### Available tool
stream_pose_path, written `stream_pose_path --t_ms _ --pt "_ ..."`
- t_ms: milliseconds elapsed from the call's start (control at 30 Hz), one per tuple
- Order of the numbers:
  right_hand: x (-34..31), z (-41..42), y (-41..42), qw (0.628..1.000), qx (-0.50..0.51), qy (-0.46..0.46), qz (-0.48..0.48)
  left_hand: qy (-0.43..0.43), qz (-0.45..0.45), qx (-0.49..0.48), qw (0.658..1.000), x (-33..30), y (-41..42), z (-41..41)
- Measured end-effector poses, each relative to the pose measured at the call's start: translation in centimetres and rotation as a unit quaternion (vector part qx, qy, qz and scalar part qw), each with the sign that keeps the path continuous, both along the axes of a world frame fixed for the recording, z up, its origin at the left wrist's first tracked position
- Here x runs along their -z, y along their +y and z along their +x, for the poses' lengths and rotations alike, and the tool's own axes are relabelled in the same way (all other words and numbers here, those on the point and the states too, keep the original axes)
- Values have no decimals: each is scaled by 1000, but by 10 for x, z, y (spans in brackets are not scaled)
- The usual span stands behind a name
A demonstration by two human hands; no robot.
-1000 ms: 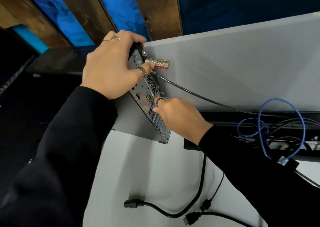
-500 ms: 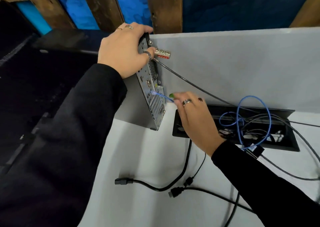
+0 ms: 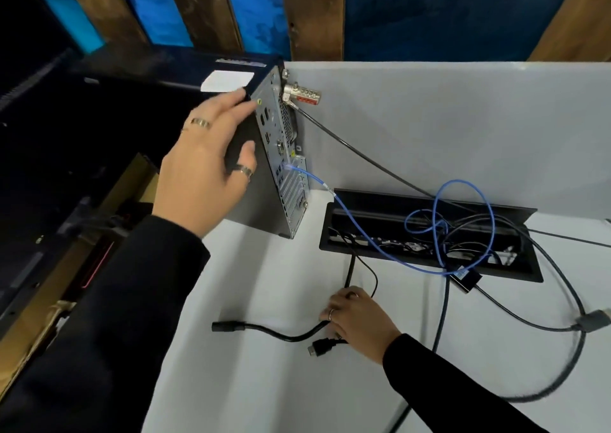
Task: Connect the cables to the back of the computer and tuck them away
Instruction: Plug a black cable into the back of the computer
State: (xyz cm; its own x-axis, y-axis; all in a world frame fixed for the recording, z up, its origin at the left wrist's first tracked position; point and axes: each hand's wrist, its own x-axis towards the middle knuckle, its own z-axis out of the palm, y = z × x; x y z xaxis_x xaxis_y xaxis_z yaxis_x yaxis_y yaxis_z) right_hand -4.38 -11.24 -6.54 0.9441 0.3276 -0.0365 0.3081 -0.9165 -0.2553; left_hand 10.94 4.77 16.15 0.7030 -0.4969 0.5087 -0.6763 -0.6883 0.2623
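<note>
Down low, right hand gripping power cable

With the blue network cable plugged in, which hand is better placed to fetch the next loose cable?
Right. The right hand already rests on the loose black cables on the white desk, beside the black HDMI plug. The left hand is steadying the black desktop computer.
</note>
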Motion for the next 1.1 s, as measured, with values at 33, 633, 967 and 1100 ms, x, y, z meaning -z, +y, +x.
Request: stream_pose_path --t_ms 33,633,967,1100 --pt "-3 -1 -1 1000 10 -7 16 7 4 -1 1000 6 5 -4" --pt "-68 -26 -39 836 314 -100 439 727 -169 -229 625 144 16 -108" --pt "-47 -43 -53 825 339 -49 450 673 -512 -127 519 143 -51 -82" --pt "-35 -46 -63 849 308 -27 428 661 -519 -139 524 148 -62 -70"
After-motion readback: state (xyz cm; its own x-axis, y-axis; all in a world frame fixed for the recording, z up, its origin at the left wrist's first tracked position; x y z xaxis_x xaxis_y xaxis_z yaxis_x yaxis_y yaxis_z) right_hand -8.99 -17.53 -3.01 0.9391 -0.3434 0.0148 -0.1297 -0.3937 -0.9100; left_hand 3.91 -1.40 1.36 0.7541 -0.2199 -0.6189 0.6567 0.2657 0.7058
